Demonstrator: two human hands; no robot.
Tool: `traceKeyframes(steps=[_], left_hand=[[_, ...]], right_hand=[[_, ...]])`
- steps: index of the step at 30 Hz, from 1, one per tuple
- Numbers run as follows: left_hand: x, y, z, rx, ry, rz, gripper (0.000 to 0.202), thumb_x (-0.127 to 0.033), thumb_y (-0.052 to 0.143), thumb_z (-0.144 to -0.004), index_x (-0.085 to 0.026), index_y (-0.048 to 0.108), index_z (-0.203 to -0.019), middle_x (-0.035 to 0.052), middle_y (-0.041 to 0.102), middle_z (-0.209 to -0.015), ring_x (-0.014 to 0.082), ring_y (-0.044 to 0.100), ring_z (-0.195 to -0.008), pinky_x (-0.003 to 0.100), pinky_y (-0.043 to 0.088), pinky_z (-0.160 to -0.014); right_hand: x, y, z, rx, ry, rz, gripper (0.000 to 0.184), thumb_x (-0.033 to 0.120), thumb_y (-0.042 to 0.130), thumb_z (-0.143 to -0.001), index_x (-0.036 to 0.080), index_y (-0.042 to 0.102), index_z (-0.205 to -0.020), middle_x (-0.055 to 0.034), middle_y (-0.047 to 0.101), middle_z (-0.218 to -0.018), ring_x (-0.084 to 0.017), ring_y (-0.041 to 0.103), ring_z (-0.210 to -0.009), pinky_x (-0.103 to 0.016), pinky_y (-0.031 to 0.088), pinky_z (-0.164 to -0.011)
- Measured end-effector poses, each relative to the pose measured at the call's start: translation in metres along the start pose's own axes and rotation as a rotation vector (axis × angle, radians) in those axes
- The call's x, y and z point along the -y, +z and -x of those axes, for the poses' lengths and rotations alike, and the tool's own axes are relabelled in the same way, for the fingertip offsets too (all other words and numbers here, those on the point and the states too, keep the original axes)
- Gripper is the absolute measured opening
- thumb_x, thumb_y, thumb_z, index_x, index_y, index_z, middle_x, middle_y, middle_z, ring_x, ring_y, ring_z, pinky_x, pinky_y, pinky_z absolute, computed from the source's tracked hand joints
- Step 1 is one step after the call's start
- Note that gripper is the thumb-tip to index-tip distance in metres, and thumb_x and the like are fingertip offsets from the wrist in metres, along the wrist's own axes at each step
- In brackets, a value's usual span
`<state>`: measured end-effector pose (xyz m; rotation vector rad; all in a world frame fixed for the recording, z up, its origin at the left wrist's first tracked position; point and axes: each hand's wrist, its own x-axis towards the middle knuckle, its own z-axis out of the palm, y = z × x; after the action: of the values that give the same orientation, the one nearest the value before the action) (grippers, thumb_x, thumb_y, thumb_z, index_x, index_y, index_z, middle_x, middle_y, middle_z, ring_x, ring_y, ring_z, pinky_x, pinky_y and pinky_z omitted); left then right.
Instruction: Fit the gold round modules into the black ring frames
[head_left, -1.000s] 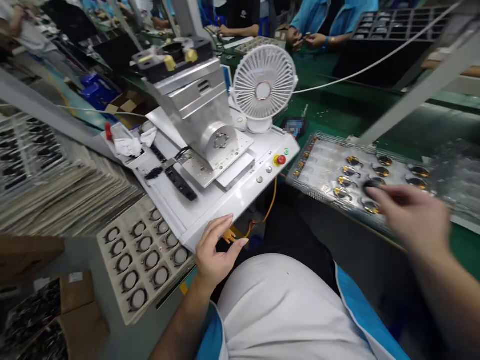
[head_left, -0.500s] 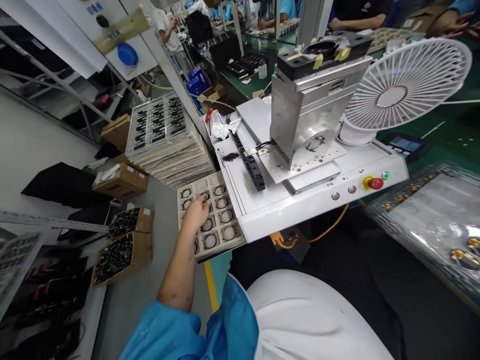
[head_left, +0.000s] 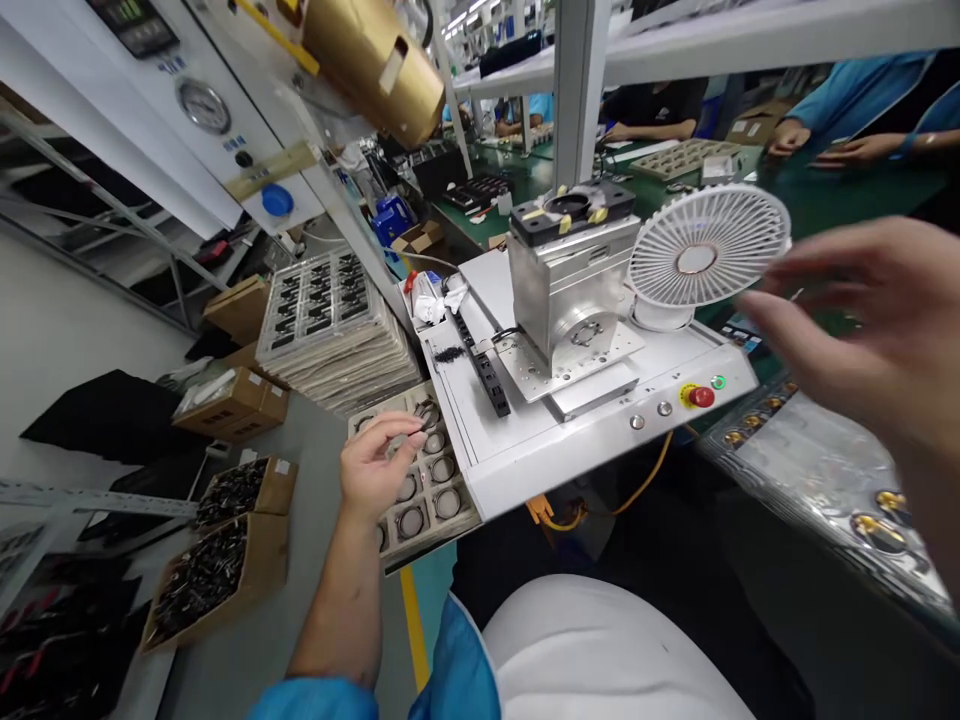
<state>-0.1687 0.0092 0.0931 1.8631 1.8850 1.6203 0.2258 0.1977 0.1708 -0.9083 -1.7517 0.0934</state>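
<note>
R hand (head_left: 847, 320) back in view, up off the clear tray of gold parts (head_left: 795, 470), fingers spread just in front of the white fan (head_left: 705, 250). L hand (head_left: 373, 467) now raised a bit over the beige ring tray (head_left: 431, 545), not down among the rings. Head cam's swung up, more of the room in shot.

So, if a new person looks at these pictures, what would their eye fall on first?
The silver metal machine block at the centre catches the eye first, with a white desk fan beside it and a red emergency stop button on the white bench unit's front edge. A gold-coloured cylinder stands out at the top left. Closest to the camera, the right hand is raised at the right, and the left hand is over a beige tray of round rings at the lower left.
</note>
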Motion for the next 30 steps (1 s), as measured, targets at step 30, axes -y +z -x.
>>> traceKeyframes(steps=[30], left_hand=[[-0.132, 0.111, -0.214, 0.473, 0.474, -0.209, 0.063, -0.070, 0.060, -0.090, -0.018, 0.073, -0.122, 0.0141, 0.070, -0.137, 0.0311, 0.062, -0.133, 0.046, 0.044, -0.116]], right_hand=[[-0.037, 0.005, 0.018, 0.189, 0.430, -0.513, 0.036, 0.042, 0.087, -0.076, 0.022, 0.074, -0.102, -0.0075, 0.077, -0.104, -0.029, 0.075, -0.097, -0.048, 0.063, -0.090]])
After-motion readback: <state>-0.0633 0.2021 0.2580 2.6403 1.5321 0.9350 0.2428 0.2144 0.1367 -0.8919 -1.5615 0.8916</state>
